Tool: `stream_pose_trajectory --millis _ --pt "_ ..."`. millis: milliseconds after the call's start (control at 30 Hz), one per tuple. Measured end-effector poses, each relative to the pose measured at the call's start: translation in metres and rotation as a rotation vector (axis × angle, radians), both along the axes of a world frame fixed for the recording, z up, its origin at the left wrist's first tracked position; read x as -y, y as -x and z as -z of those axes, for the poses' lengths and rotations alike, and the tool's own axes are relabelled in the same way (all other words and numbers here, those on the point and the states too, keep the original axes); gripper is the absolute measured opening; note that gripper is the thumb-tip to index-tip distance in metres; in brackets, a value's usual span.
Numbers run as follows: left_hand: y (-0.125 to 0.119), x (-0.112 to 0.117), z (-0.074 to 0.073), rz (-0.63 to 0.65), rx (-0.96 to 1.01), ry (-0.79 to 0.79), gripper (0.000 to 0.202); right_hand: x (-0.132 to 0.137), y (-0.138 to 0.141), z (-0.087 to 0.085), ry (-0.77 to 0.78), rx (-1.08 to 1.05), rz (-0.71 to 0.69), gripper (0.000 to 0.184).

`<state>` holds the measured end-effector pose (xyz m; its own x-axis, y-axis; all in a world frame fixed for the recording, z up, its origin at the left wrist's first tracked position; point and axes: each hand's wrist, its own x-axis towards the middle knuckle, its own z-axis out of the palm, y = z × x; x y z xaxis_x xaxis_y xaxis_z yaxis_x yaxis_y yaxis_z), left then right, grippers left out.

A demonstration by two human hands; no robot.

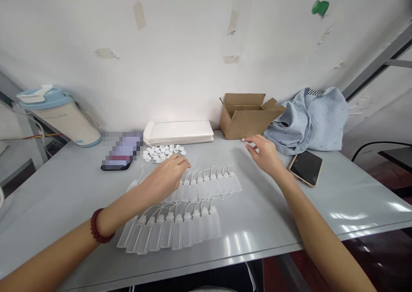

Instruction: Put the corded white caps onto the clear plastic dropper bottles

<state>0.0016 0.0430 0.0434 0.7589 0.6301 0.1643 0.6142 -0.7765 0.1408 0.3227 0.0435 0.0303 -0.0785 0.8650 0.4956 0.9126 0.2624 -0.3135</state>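
Two rows of small translucent squeeze bottles lie on the grey table (289,206): a near row (174,232) and a far row (209,182), each bottle with a thin curved tube at its neck. My left hand (165,178) rests over the left end of the far row, fingers curled and pinched near a tube. My right hand (262,152) reaches toward the cardboard box and pinches a small white piece (248,142). A heap of white caps (162,152) lies just beyond my left hand.
A stack of white trays (178,132) and an open cardboard box (246,116) stand by the wall. A light blue bag (312,118) lies at the right with a phone (305,167) before it. Another phone (122,152) and a dispenser (61,116) sit left.
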Motion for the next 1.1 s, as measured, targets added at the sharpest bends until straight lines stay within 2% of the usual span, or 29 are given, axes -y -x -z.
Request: stream_pose_trajectory --millis 167,333,500,633,800,933,1100 --pt "0.001 -0.021 0.006 0.001 -0.065 0.103 0.049 -0.016 -0.026 0.016 0.016 0.102 0.071 0.029" --pt "-0.004 -0.027 0.009 -0.018 -0.039 0.108 0.036 -0.022 -0.031 0.03 0.088 0.166 0.093 0.034" --pt "-0.009 -0.029 0.003 -0.035 0.033 0.098 0.029 -0.026 -0.032 0.033 0.131 0.178 0.119 0.033" --pt "-0.008 -0.017 -0.007 -0.066 0.155 0.06 0.027 -0.028 -0.032 0.032 0.14 0.168 0.095 0.029" --pt "-0.001 0.009 -0.02 -0.127 0.454 0.004 0.018 -0.028 -0.03 0.032 0.155 0.153 0.117 0.03" --pt "0.01 0.017 -0.016 -0.22 0.608 -0.073 0.013 -0.028 -0.029 0.031 0.176 0.126 0.142 0.03" --pt "0.012 0.02 -0.008 -0.268 0.717 0.047 0.01 -0.019 -0.015 0.017 0.166 0.047 0.103 0.024"
